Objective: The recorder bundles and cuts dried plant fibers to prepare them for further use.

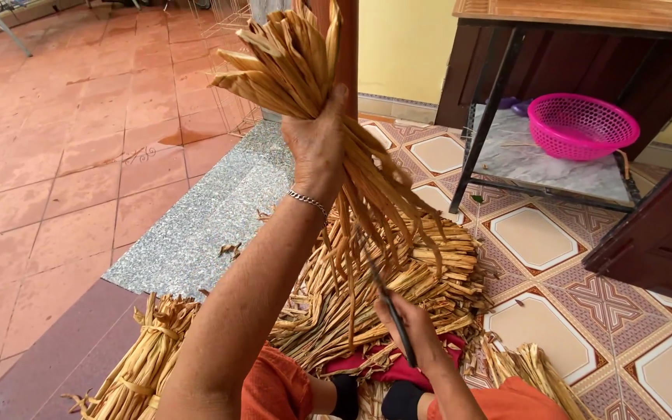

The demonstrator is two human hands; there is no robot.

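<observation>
— Nearest us, the right hand point(414, 327) is closed round a dark, thin tool point(389, 307), which looks like a blade.

— And the left hand point(316, 144)?

— Raised high, gripping one bunch of dried strips point(305, 62). Trimming step, I'd judge; next calls for a careful cut at the hanging ends.

— Count?

— One loose heap point(398, 288), one tied bundle point(145, 358) on the floor, one pink basket point(582, 124).

We see a bundle of dry tan leaf strips point(305, 70) held upright, ends trailing; thin dark tool point(390, 315) slanted below
</observation>
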